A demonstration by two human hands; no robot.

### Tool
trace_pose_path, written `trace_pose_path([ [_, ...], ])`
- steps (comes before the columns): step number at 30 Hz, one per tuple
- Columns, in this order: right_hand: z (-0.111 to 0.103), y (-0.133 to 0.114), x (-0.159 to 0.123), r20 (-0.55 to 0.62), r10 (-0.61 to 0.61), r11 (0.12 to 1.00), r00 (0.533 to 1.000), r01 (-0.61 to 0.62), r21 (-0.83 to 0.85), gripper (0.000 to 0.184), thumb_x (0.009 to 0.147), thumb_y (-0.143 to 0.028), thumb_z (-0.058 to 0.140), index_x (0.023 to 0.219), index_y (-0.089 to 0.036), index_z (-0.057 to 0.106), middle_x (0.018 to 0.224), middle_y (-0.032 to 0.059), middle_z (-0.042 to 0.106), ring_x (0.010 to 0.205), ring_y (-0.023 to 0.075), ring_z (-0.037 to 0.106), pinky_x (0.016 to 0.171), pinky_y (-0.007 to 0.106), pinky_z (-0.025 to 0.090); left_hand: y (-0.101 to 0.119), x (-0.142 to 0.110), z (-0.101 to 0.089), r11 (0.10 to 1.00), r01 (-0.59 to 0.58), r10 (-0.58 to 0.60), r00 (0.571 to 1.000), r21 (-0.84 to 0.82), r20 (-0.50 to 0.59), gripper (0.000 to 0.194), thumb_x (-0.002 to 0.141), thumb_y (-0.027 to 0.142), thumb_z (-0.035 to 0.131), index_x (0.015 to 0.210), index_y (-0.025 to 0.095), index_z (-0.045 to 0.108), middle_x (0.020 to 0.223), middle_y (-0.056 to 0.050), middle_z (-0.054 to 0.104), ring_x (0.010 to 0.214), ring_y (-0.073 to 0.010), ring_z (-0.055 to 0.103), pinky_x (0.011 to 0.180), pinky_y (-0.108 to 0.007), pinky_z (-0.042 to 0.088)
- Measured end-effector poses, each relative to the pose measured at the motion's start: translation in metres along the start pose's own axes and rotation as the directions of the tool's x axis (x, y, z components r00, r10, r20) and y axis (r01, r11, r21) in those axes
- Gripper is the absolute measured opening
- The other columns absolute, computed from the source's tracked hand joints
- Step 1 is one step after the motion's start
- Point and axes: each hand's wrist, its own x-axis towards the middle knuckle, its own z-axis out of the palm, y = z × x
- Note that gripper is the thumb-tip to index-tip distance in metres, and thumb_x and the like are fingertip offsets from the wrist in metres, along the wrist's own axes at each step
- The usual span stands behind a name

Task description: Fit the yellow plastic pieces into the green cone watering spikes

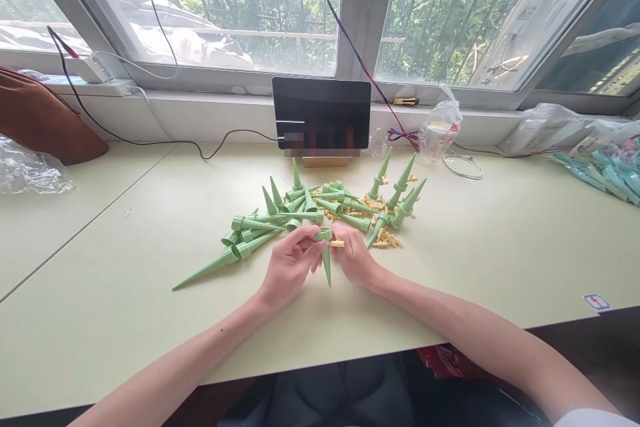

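Close to the table's middle, my left hand (295, 255) is closed round a green plastic plant watering spike (327, 267), its ringed open end up and its point down. My right hand (356, 255) is closed at the spike's right side, its fingers round a small yellow plastic valve (337, 243) that touches or nearly touches the spike. Behind my hands lies a heap of green spikes (300, 203), some lying, some upright. Small yellow valves (387, 238) are scattered among them. On the right stand several spikes with yellow valves attached (403, 180).
A tablet (323, 113) leans on a stand at the back. A plastic bag with a cup (441, 123), a coiled white cable (464, 167) and bagged blue-green pieces (607, 173) lie to the right. At left are a brown bag (45, 113) and clear plastic wrap (30, 167).
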Motion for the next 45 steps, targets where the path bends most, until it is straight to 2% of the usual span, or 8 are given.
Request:
trace_pose_path([
  [6, 0.001, -0.001, 0.000, 0.048, -0.020, 1.000, 0.999, 0.020, 0.012, 0.043, 0.098, -0.023, 0.022, 0.060, -0.021, 0.042, 0.060, 0.0014, 0.053, 0.060, 0.0159, 0.050, 0.059, 0.027, 0.038, -0.004, -0.003, 0.000, 0.985, -0.128, 0.131, 0.991, 0.118, -0.017, 0.007, 0.090, 0.018, 0.064, 0.096, 0.021, 0.063, 0.078, 0.000, 0.056, 0.052, -0.0077, 0.055, 0.045, -0.021, 0.048],
  [11, 0.001, -0.003, 0.001, 0.078, -0.025, 1.000, 0.997, 0.024, 0.017, 0.046, 0.097, -0.025, 0.025, 0.060, -0.020, 0.052, 0.061, 0.0022, 0.057, 0.064, 0.0168, 0.054, 0.064, 0.027, 0.042, -0.007, -0.003, -0.003, 0.929, -0.273, 0.270, 0.962, 0.249, 0.046, 0.010, 0.090, 0.012, 0.061, 0.095, 0.021, 0.063, 0.085, -0.002, 0.053, 0.056, -0.0078, 0.055, 0.047, -0.021, 0.048],
  [16, 0.002, -0.007, 0.001, 0.131, -0.068, 0.992, 0.989, 0.052, 0.117, 0.043, 0.092, -0.022, 0.022, 0.061, -0.019, 0.051, 0.064, 0.0027, 0.060, 0.066, 0.0163, 0.054, 0.070, 0.029, 0.043, -0.007, -0.002, -0.005, 0.799, -0.443, 0.445, 0.890, 0.407, 0.096, 0.018, 0.088, 0.006, 0.060, 0.097, 0.021, 0.063, 0.083, -0.002, 0.056, 0.061, -0.0091, 0.054, 0.053, -0.022, 0.047],
  [22, 0.001, -0.015, 0.001, 0.162, -0.018, 0.971, 0.987, -0.022, 0.238, 0.036, 0.090, -0.027, 0.023, 0.062, -0.020, 0.045, 0.064, 0.0021, 0.056, 0.064, 0.0156, 0.051, 0.067, 0.029, 0.042, -0.006, -0.002, -0.005, 0.611, -0.597, 0.605, 0.776, 0.520, 0.179, 0.030, 0.086, -0.002, 0.057, 0.105, 0.021, 0.063, 0.092, -0.005, 0.059, 0.069, -0.0105, 0.056, 0.057, -0.022, 0.048],
  [34, 0.006, -0.012, -0.002, 0.227, -0.024, 0.891, 0.974, -0.083, 0.447, 0.032, 0.084, -0.025, 0.035, 0.058, -0.018, 0.053, 0.061, 0.0026, 0.055, 0.068, 0.0171, 0.053, 0.073, 0.031, 0.043, -0.009, -0.002, -0.013, 0.465, -0.733, 0.681, 0.654, 0.496, 0.329, 0.040, 0.087, -0.004, 0.051, 0.116, 0.021, 0.061, 0.117, -0.012, 0.063, 0.079, -0.0142, 0.063, 0.056, -0.024, 0.052],
  [41, 0.008, -0.011, -0.001, 0.202, -0.008, 0.889, 0.979, -0.086, 0.451, 0.034, 0.088, -0.023, 0.035, 0.059, -0.018, 0.052, 0.063, 0.0029, 0.057, 0.070, 0.0172, 0.054, 0.074, 0.032, 0.045, -0.013, 0.000, -0.014, 0.531, -0.702, 0.670, 0.691, 0.474, 0.273, 0.030, 0.089, 0.001, 0.055, 0.109, 0.021, 0.064, 0.111, -0.010, 0.066, 0.075, -0.0135, 0.064, 0.059, -0.024, 0.053],
  [43, 0.009, -0.011, -0.001, 0.163, 0.019, 0.876, 0.986, -0.095, 0.473, 0.039, 0.094, -0.029, 0.031, 0.063, -0.018, 0.051, 0.063, 0.0025, 0.056, 0.067, 0.0167, 0.055, 0.072, 0.032, 0.046, -0.014, 0.002, -0.012, 0.618, -0.636, 0.625, 0.754, 0.463, 0.202, 0.025, 0.089, 0.003, 0.056, 0.105, 0.021, 0.064, 0.105, -0.009, 0.065, 0.069, -0.0120, 0.065, 0.058, -0.024, 0.054],
  [45, 0.010, -0.010, -0.001, 0.129, 0.050, 0.852, 0.990, -0.110, 0.512, 0.045, 0.099, -0.038, 0.026, 0.067, -0.019, 0.051, 0.063, 0.0020, 0.054, 0.064, 0.0163, 0.054, 0.069, 0.032, 0.048, -0.012, 0.004, -0.009, 0.774, -0.503, 0.503, 0.857, 0.386, 0.107, 0.016, 0.090, 0.008, 0.058, 0.099, 0.020, 0.063, 0.095, -0.005, 0.064, 0.061, -0.0100, 0.063, 0.055, -0.024, 0.054],
])
